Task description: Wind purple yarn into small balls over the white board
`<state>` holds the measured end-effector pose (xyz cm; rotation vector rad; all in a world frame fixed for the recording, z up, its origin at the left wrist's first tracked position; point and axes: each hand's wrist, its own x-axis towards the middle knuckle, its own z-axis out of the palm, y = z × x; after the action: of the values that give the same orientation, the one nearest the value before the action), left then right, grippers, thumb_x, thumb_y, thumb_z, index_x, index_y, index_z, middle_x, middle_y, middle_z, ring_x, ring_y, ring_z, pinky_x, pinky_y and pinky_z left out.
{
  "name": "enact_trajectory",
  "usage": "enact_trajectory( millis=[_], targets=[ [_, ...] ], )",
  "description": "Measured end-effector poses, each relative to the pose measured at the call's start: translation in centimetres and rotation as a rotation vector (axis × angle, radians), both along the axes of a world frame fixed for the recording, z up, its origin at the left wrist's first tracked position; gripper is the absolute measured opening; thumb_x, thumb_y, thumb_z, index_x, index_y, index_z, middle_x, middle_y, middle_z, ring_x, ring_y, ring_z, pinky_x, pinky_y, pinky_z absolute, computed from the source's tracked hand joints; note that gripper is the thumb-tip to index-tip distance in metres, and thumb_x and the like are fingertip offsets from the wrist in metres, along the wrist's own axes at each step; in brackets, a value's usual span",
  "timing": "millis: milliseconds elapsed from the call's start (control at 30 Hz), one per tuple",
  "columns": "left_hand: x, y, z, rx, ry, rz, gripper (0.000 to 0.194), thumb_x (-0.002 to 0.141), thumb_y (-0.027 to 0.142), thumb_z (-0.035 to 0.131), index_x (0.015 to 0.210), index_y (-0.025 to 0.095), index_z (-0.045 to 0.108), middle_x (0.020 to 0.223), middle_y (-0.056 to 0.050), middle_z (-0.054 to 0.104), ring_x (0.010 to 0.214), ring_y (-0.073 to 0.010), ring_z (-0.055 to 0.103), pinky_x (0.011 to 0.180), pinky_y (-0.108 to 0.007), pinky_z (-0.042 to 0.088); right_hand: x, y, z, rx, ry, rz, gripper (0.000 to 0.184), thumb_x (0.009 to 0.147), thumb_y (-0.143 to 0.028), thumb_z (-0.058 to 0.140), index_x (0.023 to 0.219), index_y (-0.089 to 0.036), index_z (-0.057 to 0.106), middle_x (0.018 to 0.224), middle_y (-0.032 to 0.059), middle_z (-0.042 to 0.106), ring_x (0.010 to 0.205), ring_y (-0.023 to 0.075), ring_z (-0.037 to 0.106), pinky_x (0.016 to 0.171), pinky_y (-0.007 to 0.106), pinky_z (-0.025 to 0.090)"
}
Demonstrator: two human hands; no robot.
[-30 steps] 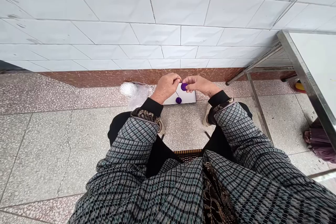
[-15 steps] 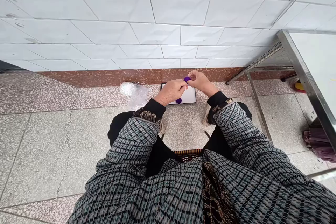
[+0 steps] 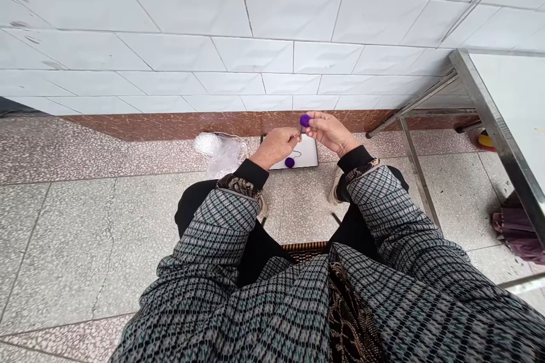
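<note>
My right hand (image 3: 327,131) pinches a small purple yarn ball (image 3: 305,120) between thumb and fingers, above the white tray. Close beside it on the left, my left hand (image 3: 277,145) is closed in a pinch. A thin strand seems to run from its fingertips up to the ball, though it is faint. A second purple ball (image 3: 289,163) lies on the dark-rimmed white tray (image 3: 309,156), a dark, curling strand trailing from it. The tray rests on the floor, partly covered by my left hand.
Left of the tray, white yarn (image 3: 208,143) lies in a clear plastic bag (image 3: 225,157) on the speckled floor. A tiled wall (image 3: 255,59) rises just beyond. A metal-framed table (image 3: 485,102) stands at the right. Between my knees shows the woven edge of a seat (image 3: 304,247).
My right hand has turned and drawn the purple ball slightly up, away from my left fingertips, opening a small gap. The strand on the tray now shows.
</note>
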<state>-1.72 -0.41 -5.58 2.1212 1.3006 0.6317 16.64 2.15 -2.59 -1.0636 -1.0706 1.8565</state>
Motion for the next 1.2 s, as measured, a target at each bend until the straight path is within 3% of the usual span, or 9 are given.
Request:
enact_trajectory(
  millis=[167,267,400,567,733,967,1067,1200],
  targets=[
    [0.4,-0.6,0.5,0.04,0.005,-0.156,0.02,0.091,0.018,0.051,0.08,0.018,0.068,0.081,-0.005,0.071,0.076,-0.0175,0.064,0.072,-0.029,0.046,-0.2,0.3,-0.8,0.119,-0.327,-0.056,0.019,0.078,-0.001,0.066,0.079,-0.017,0.057,0.061,-0.0052,0.057,0.054,0.0073,0.05,0.052,0.019,0.042],
    [0.0,-0.5,0.7,0.096,-0.015,-0.097,0.02,0.092,0.018,0.05,0.084,0.018,0.069,0.087,-0.007,0.073,0.082,-0.0188,0.065,0.077,-0.031,0.048,-0.4,0.2,-1.3,0.195,-0.493,-0.012,0.023,0.075,0.002,0.067,0.081,-0.018,0.057,0.061,-0.0054,0.057,0.054,0.0084,0.049,0.05,0.02,0.04],
    [-0.5,-0.2,0.9,0.132,-0.034,0.005,0.021,0.093,0.02,0.05,0.084,0.018,0.069,0.089,-0.006,0.072,0.084,-0.0192,0.065,0.081,-0.033,0.05,-0.3,-0.1,-1.1,0.204,-0.554,0.158,0.023,0.072,0.004,0.067,0.081,-0.017,0.063,0.07,-0.0021,0.062,0.059,0.0093,0.051,0.053,0.022,0.041],
    [-0.6,-0.1,0.9,0.13,-0.036,0.047,0.019,0.09,0.019,0.051,0.081,0.018,0.067,0.088,-0.006,0.071,0.085,-0.0202,0.064,0.082,-0.033,0.05,-0.2,-0.6,-0.1,0.145,-0.445,0.328,0.022,0.072,0.003,0.069,0.084,-0.015,0.067,0.076,-0.0003,0.068,0.064,0.0102,0.055,0.06,0.024,0.047],
    [-0.4,-0.1,1.1,0.103,-0.059,0.156,0.019,0.091,0.017,0.049,0.083,0.017,0.066,0.089,-0.007,0.072,0.085,-0.0202,0.064,0.083,-0.034,0.05,-0.2,-0.8,0.2,0.069,-0.281,0.246,0.019,0.074,0.0,0.069,0.082,-0.017,0.069,0.078,0.0001,0.069,0.066,0.0096,0.057,0.064,0.023,0.051],
    [-0.4,0.0,0.9,0.092,-0.079,0.193,0.014,0.09,0.017,0.053,0.081,0.018,0.064,0.086,-0.005,0.072,0.083,-0.019,0.063,0.082,-0.032,0.05,0.1,-0.7,0.1,-0.004,-0.215,0.28,0.017,0.073,-0.002,0.075,0.082,-0.016,0.07,0.076,0.0004,0.069,0.06,0.0085,0.055,0.06,0.023,0.051],
    [-0.4,0.2,0.5,0.043,-0.068,0.206,0.015,0.09,0.018,0.053,0.081,0.018,0.066,0.082,-0.005,0.072,0.078,-0.0189,0.062,0.077,-0.032,0.048,0.2,-0.4,0.2,-0.021,-0.065,0.181,0.018,0.075,-0.008,0.076,0.088,-0.017,0.067,0.076,-0.0017,0.067,0.064,0.008,0.058,0.065,0.022,0.054],
    [0.1,-0.1,0.4,-0.049,-0.077,0.027,0.018,0.091,0.019,0.051,0.081,0.018,0.066,0.081,-0.003,0.072,0.074,-0.0167,0.062,0.074,-0.029,0.047,0.1,0.1,-0.3,0.014,-0.029,-0.034,0.018,0.077,-0.01,0.075,0.088,-0.017,0.062,0.074,-0.0026,0.065,0.066,0.0083,0.061,0.067,0.021,0.055]
  ],
)
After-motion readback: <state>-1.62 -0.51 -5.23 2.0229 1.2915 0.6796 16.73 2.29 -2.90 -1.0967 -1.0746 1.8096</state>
